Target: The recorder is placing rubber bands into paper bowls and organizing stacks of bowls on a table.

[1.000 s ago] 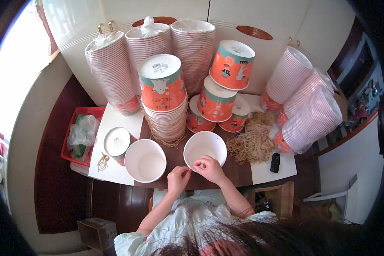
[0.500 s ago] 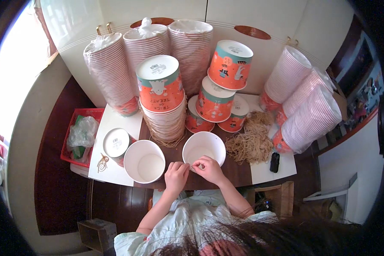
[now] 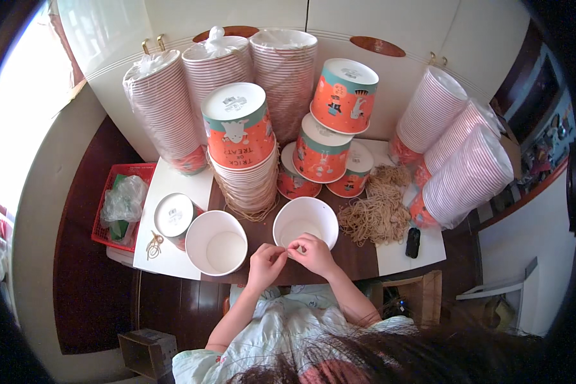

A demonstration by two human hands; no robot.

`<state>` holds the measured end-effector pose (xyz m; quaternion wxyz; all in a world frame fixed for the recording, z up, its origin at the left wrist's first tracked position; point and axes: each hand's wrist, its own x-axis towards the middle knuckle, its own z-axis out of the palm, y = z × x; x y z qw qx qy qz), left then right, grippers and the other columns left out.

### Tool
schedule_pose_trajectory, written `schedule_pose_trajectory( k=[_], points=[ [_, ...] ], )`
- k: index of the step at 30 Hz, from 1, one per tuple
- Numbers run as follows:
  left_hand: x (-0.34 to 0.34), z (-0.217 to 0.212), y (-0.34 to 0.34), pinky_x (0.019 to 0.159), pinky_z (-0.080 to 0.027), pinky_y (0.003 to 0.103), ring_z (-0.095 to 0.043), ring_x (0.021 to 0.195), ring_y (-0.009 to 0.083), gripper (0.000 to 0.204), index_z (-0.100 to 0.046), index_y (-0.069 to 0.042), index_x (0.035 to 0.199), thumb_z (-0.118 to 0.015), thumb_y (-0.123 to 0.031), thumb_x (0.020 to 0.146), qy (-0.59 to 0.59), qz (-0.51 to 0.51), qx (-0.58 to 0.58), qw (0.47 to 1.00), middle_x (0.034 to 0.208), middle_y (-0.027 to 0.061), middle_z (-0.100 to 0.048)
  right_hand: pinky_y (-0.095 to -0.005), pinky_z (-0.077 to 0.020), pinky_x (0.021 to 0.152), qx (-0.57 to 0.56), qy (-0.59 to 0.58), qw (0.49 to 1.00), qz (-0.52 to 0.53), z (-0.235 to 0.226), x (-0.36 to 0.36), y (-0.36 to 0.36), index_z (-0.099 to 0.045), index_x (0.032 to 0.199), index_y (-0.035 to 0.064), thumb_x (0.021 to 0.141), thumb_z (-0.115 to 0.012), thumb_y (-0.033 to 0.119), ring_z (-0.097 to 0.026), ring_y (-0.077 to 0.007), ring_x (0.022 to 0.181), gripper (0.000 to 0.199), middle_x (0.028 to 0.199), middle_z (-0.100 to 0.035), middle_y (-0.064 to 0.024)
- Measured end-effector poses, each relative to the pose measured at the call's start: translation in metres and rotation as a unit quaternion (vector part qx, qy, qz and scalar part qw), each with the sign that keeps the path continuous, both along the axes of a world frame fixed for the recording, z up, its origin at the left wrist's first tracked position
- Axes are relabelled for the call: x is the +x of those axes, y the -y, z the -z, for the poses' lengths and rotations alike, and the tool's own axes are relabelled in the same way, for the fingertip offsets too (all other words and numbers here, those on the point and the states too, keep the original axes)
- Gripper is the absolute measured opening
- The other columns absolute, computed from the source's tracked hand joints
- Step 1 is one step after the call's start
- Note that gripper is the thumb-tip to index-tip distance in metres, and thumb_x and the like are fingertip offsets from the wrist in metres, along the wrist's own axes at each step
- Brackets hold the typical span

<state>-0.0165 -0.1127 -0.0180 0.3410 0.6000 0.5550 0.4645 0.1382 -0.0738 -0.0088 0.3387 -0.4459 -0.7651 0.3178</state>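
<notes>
My left hand and my right hand meet at the near rim of an upright paper bucket, white inside. Thumbs and fingertips of both are pinched together; whatever they hold is too small to make out. To the left, close by my left hand, stands a second upright paper bucket. Beyond it a nested stack of upside-down orange and green paper buckets has tan cord loops hanging round it. A tangled heap of tan cord lies to the right of the nearer bucket.
Upside-down buckets are piled mid-table. Tall wrapped bucket stacks stand at the back left, more wrapped stacks lean at right. A lone upturned bucket, a small cord bundle, a black object and a red basket flank these.
Both hands stay pinched at the same rim, with only a slight shift of the fingers. The buckets and cord keep their places; the view has moved very little.
</notes>
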Motion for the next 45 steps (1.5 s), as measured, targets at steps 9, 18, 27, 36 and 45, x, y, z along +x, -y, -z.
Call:
schedule_pose_trajectory(
  k=[9, 18, 27, 36, 45],
  points=[
    [-0.006, 0.023, -0.004, 0.048, -0.038, 0.02, -0.048, 0.055, 0.0069, 0.009, -0.062, -0.002, 0.083, -0.06, -0.01, 0.079, 0.182, 0.036, -0.044, 0.982, 0.074, 0.0013, -0.057, -0.0236, -0.0419, 0.051, -0.02, -0.026, 0.999, -0.003, -0.004, 0.002, 0.0, -0.062, 0.08, 0.0055, 0.071, -0.065, 0.009, -0.05, -0.0117, 0.056, 0.01, 0.072, -0.057, -0.0029],
    [-0.009, -0.001, -0.005, 0.043, -0.025, 0.016, -0.036, 0.049, 0.0008, 0.006, -0.059, -0.006, 0.084, -0.054, -0.01, 0.083, 0.401, 0.082, -0.302, 0.861, 0.073, -0.004, -0.055, -0.0188, -0.0332, 0.045, 0.007, -0.098, 0.995, -0.024, -0.014, 0.01, 0.001, -0.056, 0.1, 0.008, 0.069, -0.068, 0.009, -0.035, -0.0044, 0.048, 0.033, 0.086, -0.055, -0.0001],
    [-0.014, -0.011, -0.004, 0.042, -0.022, 0.013, -0.034, 0.049, -0.002, 0.007, -0.061, -0.006, 0.085, -0.057, -0.011, 0.083, 0.418, 0.105, -0.253, 0.866, 0.075, -0.0045, -0.058, -0.0229, -0.0394, 0.049, -0.062, -0.109, 0.991, -0.05, -0.024, 0.013, 0.004, -0.059, 0.098, 0.0093, 0.07, -0.07, 0.016, -0.045, -0.0105, 0.054, 0.031, 0.081, -0.059, -0.0011],
    [-0.01, -0.012, -0.006, 0.041, -0.022, 0.013, -0.034, 0.047, -0.0023, 0.008, -0.061, -0.006, 0.086, -0.056, -0.013, 0.084, 0.392, 0.111, -0.244, 0.88, 0.067, -0.0068, -0.053, -0.0279, -0.0458, 0.057, 0.036, -0.11, 0.992, -0.046, -0.019, 0.004, 0.007, -0.062, 0.082, 0.0078, 0.072, -0.068, 0.016, -0.058, -0.0188, 0.067, 0.014, 0.075, -0.059, -0.0049],
    [-0.007, 0.005, -0.002, 0.045, -0.033, 0.019, -0.039, 0.053, 0.0029, 0.011, -0.059, -0.003, 0.088, -0.059, -0.004, 0.077, 0.152, 0.076, -0.013, 0.985, 0.074, -0.0017, -0.052, -0.0284, -0.0451, 0.057, -0.003, -0.131, 0.991, -0.026, -0.014, 0.002, 0.005, -0.06, 0.079, 0.0039, 0.077, -0.062, 0.012, -0.057, -0.0196, 0.065, 0.009, 0.074, -0.058, -0.0072]
  ],
)
